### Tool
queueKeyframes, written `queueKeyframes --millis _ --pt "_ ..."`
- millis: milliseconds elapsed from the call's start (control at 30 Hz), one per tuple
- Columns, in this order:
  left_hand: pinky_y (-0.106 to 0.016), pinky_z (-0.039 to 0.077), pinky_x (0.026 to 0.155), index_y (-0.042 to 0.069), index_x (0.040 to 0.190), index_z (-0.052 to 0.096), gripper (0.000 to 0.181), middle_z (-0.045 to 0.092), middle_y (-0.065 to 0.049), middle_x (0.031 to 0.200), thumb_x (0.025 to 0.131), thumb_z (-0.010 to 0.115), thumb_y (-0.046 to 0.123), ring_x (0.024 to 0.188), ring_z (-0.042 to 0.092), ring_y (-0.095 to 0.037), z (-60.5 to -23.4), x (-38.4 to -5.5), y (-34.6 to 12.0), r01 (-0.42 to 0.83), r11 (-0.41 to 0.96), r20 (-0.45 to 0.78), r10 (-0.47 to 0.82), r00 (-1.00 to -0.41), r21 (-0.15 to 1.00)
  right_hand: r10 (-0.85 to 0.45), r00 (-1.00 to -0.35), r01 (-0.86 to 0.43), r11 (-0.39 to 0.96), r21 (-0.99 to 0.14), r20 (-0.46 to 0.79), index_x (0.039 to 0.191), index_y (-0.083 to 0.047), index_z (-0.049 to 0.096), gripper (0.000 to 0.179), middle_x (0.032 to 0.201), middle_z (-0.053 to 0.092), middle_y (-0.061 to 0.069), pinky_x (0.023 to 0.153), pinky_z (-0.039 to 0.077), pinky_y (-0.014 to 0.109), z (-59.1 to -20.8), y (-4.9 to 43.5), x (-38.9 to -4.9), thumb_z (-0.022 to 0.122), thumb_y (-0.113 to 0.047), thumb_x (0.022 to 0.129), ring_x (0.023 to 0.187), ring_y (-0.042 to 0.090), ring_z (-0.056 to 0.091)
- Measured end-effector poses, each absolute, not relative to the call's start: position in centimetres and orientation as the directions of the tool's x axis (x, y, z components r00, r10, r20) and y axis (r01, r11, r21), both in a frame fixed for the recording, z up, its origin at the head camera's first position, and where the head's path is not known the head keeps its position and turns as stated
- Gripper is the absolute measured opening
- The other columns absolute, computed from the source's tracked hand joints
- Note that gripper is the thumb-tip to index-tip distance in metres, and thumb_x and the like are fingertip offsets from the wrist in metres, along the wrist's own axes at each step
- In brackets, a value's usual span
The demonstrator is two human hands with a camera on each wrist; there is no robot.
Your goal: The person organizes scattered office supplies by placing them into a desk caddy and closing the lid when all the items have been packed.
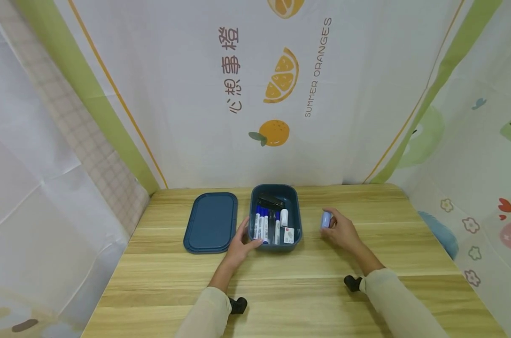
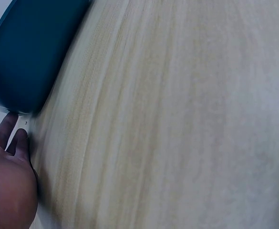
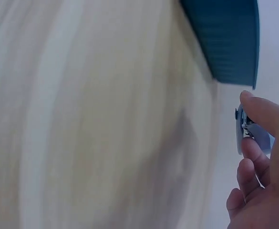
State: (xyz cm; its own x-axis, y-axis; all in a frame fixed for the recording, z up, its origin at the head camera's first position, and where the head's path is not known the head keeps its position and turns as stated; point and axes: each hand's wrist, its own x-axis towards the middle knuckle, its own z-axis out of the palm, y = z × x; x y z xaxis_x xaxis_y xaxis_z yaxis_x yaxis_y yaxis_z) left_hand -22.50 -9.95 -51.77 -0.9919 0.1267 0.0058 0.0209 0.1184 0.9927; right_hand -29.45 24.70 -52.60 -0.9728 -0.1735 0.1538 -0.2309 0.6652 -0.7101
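Observation:
A dark blue box (image 1: 298, 220) stands near the table's far edge. Inside lie several white markers (image 1: 261, 227) with blue caps, a black stapler (image 1: 271, 202), a white rounded bottle (image 1: 284, 217) and a small white carton (image 1: 289, 235). My left hand (image 1: 237, 251) spans the box's near left corner, thumb at the front wall and fingers along the left side. To the right of the box, my right hand (image 1: 343, 231) pinches a small light-blue stapler (image 1: 326, 220) between thumb and fingers, apart from the box. Its metal mechanism shows in the right wrist view.
A dark blue lid (image 1: 213, 220) lies flat on the wooden table (image 1: 298, 291), left of the box. Behind the table hangs a white cloth (image 1: 188, 117) printed with oranges. Black mounts (image 1: 238, 305) stick out at both wrists.

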Motion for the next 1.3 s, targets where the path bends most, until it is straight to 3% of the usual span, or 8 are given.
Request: queueKeyframes --millis 533,700,933,1167,1300 --pt "-0.053 0.022 0.113 0.007 0.154 0.025 0.083 0.039 -0.031 0.143 0.087 0.073 0.01 0.137 0.03 -0.044 -51.8 -22.5 -9.8 0.03 0.122 0.016 0.112 -0.994 0.992 -0.225 -0.959 -0.277 0.589 -0.759 0.174 0.137 -0.007 0.051 0.068 0.083 0.052 0.007 0.059 0.04 0.031 -49.8 19.4 -30.6 0.083 -0.01 0.078 0.073 0.022 0.048" --pt "-0.053 0.022 0.113 0.008 0.155 0.022 0.085 0.038 -0.03 0.145 0.088 0.074 0.013 0.138 0.029 -0.043 -51.8 -22.5 -9.8 0.027 0.13 0.01 0.128 -0.992 0.991 -0.263 -0.948 -0.307 0.59 -0.746 0.181 0.136 -0.008 0.053 0.067 0.077 0.053 0.004 0.055 0.039 0.029 -49.6 17.9 -30.9 0.084 -0.011 0.076 0.068 0.02 0.047" --pt "-0.052 0.022 0.113 0.011 0.155 0.023 0.087 0.039 -0.027 0.145 0.086 0.075 0.017 0.138 0.03 -0.042 -52.8 -23.1 -10.0 0.033 0.126 0.018 0.116 -0.993 0.991 -0.248 -0.962 -0.255 0.655 -0.711 0.116 0.137 -0.016 0.055 0.067 0.074 0.051 0.004 0.054 0.038 0.031 -49.6 16.5 -31.6 0.084 -0.014 0.077 0.064 0.02 0.046" --pt "-0.052 0.022 0.113 0.008 0.155 0.022 0.085 0.037 -0.03 0.145 0.088 0.073 0.013 0.138 0.028 -0.043 -51.6 -22.5 -10.0 0.019 0.134 0.001 0.128 -0.992 0.991 -0.25 -0.965 -0.244 0.759 -0.604 0.076 0.137 -0.018 0.056 0.066 0.08 0.054 0.003 0.06 0.039 0.033 -49.5 15.5 -32.0 0.084 -0.021 0.077 0.072 0.02 0.049" --pt "-0.051 0.022 0.113 0.01 0.155 0.022 0.084 0.036 -0.029 0.146 0.088 0.073 0.013 0.139 0.028 -0.042 -51.6 -22.6 -10.0 0.013 0.13 -0.003 0.126 -0.992 0.991 -0.223 -0.973 -0.213 0.806 -0.552 0.051 0.136 -0.019 0.057 0.065 0.095 0.061 0.006 0.074 0.044 0.042 -49.8 15.1 -32.1 0.084 -0.022 0.077 0.086 0.025 0.055"
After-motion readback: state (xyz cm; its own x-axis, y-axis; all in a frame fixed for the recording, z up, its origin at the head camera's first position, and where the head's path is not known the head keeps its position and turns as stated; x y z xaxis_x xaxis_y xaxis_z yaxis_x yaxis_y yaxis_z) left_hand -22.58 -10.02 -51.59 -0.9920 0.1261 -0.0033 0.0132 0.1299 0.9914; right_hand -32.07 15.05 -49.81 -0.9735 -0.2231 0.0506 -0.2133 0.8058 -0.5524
